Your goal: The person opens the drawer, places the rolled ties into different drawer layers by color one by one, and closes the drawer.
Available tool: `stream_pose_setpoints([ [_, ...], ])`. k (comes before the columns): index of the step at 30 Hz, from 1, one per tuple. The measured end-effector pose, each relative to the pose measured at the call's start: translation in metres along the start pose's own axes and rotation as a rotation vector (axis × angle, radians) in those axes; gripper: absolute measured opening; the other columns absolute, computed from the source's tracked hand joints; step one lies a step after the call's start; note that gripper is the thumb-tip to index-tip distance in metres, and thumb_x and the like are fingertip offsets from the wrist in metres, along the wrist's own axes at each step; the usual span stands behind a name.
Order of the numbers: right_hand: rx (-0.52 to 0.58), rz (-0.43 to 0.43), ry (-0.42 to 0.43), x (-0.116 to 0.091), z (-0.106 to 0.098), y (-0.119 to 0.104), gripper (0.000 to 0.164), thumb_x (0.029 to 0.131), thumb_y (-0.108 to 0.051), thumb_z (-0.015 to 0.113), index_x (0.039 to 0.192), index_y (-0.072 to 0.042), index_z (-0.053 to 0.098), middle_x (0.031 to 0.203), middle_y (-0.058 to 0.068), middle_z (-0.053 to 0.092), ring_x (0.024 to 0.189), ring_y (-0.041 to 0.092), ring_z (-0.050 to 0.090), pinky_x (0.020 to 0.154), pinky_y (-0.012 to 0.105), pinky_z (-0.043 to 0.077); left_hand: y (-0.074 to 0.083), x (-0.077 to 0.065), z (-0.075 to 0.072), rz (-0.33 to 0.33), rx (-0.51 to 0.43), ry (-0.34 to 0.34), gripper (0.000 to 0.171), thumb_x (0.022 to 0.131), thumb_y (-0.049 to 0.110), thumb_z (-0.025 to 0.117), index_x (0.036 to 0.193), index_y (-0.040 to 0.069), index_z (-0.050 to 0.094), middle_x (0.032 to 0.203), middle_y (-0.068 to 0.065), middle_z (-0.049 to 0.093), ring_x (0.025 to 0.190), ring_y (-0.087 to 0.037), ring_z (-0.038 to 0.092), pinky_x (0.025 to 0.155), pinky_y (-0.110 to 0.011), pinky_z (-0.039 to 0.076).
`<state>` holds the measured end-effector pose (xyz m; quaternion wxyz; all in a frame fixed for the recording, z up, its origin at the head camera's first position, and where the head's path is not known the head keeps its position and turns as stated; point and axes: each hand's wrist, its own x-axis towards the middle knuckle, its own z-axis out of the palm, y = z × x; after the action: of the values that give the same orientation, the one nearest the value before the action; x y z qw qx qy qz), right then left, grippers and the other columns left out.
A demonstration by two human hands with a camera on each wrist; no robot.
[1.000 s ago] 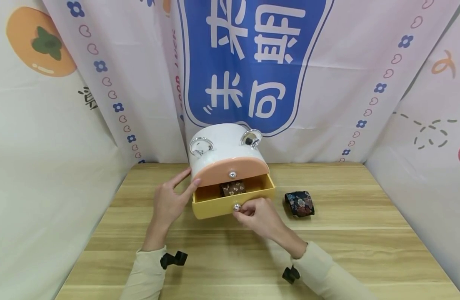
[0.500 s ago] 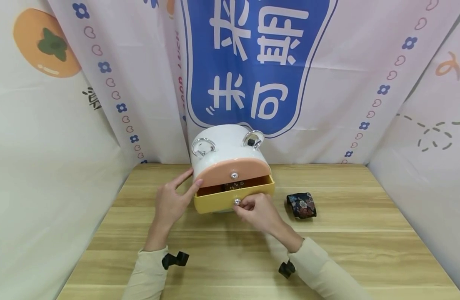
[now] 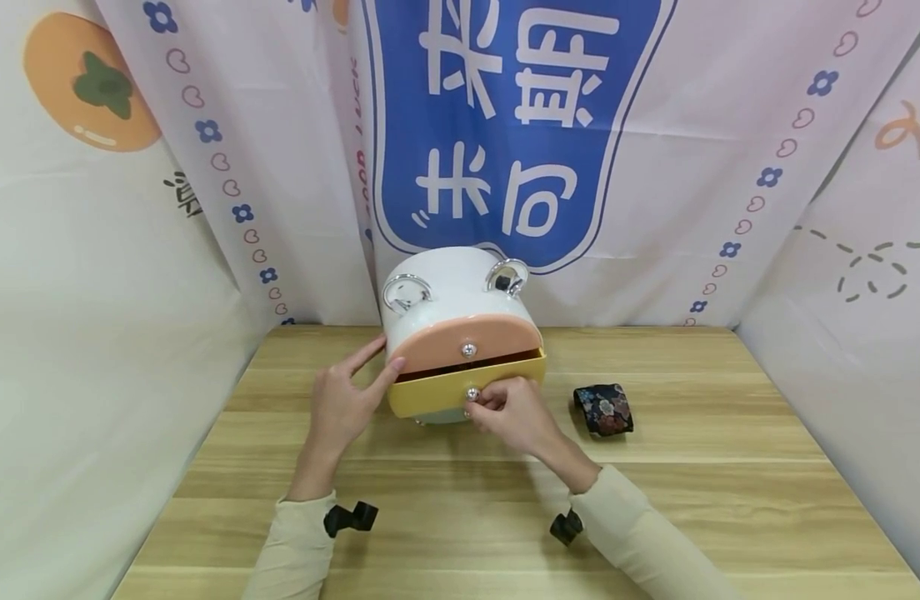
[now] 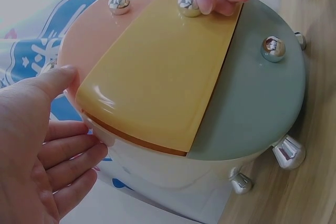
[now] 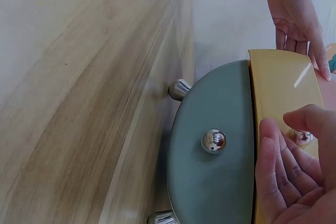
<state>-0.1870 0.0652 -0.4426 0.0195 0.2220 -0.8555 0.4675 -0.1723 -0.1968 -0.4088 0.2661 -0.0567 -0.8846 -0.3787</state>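
A small rounded cabinet (image 3: 452, 287), white with ring-shaped ears, has a peach top drawer (image 3: 437, 343), a yellow middle drawer (image 3: 430, 393) and a green bottom drawer (image 4: 247, 93). The yellow drawer sticks out slightly from the front, and its inside is hidden. My right hand (image 3: 520, 417) pinches the silver knob (image 4: 189, 4) of that drawer between thumb and fingers. On the cabinet's left, my left hand (image 3: 342, 408) rests with extended fingers along the side and its thumb at the peach front's edge. A dark floral rolled cloth (image 3: 604, 410), like a necktie, lies right of the cabinet.
Everything stands on a wood-grain table (image 3: 460, 517). A printed curtain (image 3: 655, 208) hangs right behind the cabinet, with white cloth walls at both sides. Short silver feet (image 4: 289, 152) hold the cabinet off the tabletop.
My right hand has pushed the yellow drawer inward, from well out to nearly flush. The brown floral roll seen inside it earlier is now hidden. My left hand stays at the cabinet's side.
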Motion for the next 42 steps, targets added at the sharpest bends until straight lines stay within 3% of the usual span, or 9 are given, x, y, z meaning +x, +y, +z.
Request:
stream_pose_setpoints([
  [7, 0.013, 0.012, 0.002, 0.006, 0.001, 0.0, 0.01, 0.085, -0.025, 0.074, 0.08, -0.016, 0.075, 0.068, -0.006, 0.072, 0.057, 0.022, 0.07, 0.051, 0.025, 0.053, 0.0, 0.0, 0.001, 0.002, 0.006, 0.013, 0.047, 0.085, 0.054, 0.067, 0.126, 0.03, 0.064, 0.127, -0.001, 0.066, 0.054, -0.012, 0.047, 0.076, -0.036, 0.051],
  [9, 0.021, 0.021, -0.002, 0.007, 0.002, 0.0, 0.01, 0.085, -0.024, 0.074, 0.081, -0.015, 0.075, 0.069, -0.005, 0.072, 0.058, 0.023, 0.07, 0.05, 0.026, 0.054, 0.0, 0.0, 0.001, -0.002, -0.004, 0.014, 0.048, 0.085, 0.055, 0.067, 0.126, 0.03, 0.065, 0.127, -0.001, 0.066, 0.058, -0.012, 0.052, 0.079, -0.039, 0.053],
  [12, 0.028, 0.033, -0.007, 0.009, 0.003, 0.001, 0.012, 0.085, -0.023, 0.074, 0.082, -0.012, 0.076, 0.069, -0.004, 0.072, 0.059, 0.027, 0.07, 0.05, 0.027, 0.053, 0.001, 0.0, 0.001, -0.004, -0.012, 0.016, 0.048, 0.084, 0.055, 0.068, 0.125, 0.03, 0.065, 0.126, -0.001, 0.066, 0.065, -0.016, 0.059, 0.083, -0.042, 0.054],
  [15, 0.019, 0.033, -0.007, 0.011, 0.002, 0.002, 0.014, 0.085, -0.025, 0.074, 0.082, -0.011, 0.076, 0.067, -0.006, 0.071, 0.059, 0.026, 0.07, 0.05, 0.027, 0.053, 0.0, 0.0, 0.001, -0.004, -0.019, 0.017, 0.048, 0.084, 0.054, 0.069, 0.125, 0.029, 0.065, 0.126, -0.003, 0.066, 0.084, -0.022, 0.069, 0.087, -0.045, 0.054],
  [19, 0.011, 0.019, 0.003, 0.012, 0.002, 0.002, 0.015, 0.085, -0.025, 0.074, 0.079, -0.011, 0.076, 0.064, -0.007, 0.07, 0.057, 0.02, 0.069, 0.05, 0.027, 0.053, 0.0, 0.0, 0.001, -0.003, -0.022, 0.015, 0.048, 0.084, 0.054, 0.069, 0.125, 0.029, 0.066, 0.127, -0.003, 0.066, 0.109, -0.027, 0.068, 0.09, -0.047, 0.053],
  [24, -0.007, 0.001, 0.014, 0.014, 0.001, 0.001, 0.014, 0.084, -0.024, 0.074, 0.074, -0.014, 0.075, 0.062, -0.007, 0.07, 0.054, 0.013, 0.066, 0.049, 0.026, 0.052, 0.0, 0.0, 0.0, -0.01, -0.019, 0.009, 0.049, 0.084, 0.055, 0.068, 0.125, 0.03, 0.065, 0.127, -0.002, 0.066, 0.092, -0.022, 0.069, 0.087, -0.046, 0.053],
  [31, 0.012, -0.005, 0.012, 0.014, 0.001, 0.001, 0.011, 0.083, -0.021, 0.074, 0.075, -0.014, 0.076, 0.062, -0.007, 0.07, 0.057, 0.024, 0.069, 0.048, 0.026, 0.052, -0.001, -0.001, 0.001, -0.024, -0.012, -0.002, 0.049, 0.083, 0.058, 0.067, 0.125, 0.031, 0.065, 0.128, -0.001, 0.065, 0.095, -0.023, 0.07, 0.089, -0.045, 0.053],
  [35, 0.013, -0.002, 0.003, 0.014, 0.001, 0.002, 0.012, 0.084, -0.022, 0.074, 0.075, -0.014, 0.076, 0.062, -0.007, 0.07, 0.058, 0.025, 0.069, 0.047, 0.026, 0.052, 0.0, -0.002, 0.001, -0.027, -0.007, -0.009, 0.05, 0.084, 0.059, 0.066, 0.126, 0.032, 0.064, 0.129, -0.001, 0.065, 0.072, -0.019, 0.063, 0.084, -0.042, 0.053],
  [42, 0.005, -0.017, 0.011, 0.016, 0.001, 0.001, 0.017, 0.085, -0.023, 0.073, 0.07, -0.015, 0.073, 0.063, 0.0, 0.071, 0.054, 0.019, 0.067, 0.047, 0.028, 0.051, 0.002, -0.001, 0.0, -0.011, 0.003, -0.004, 0.049, 0.086, 0.056, 0.065, 0.127, 0.03, 0.063, 0.129, -0.001, 0.065, 0.065, -0.015, 0.056, 0.075, -0.036, 0.05],
])
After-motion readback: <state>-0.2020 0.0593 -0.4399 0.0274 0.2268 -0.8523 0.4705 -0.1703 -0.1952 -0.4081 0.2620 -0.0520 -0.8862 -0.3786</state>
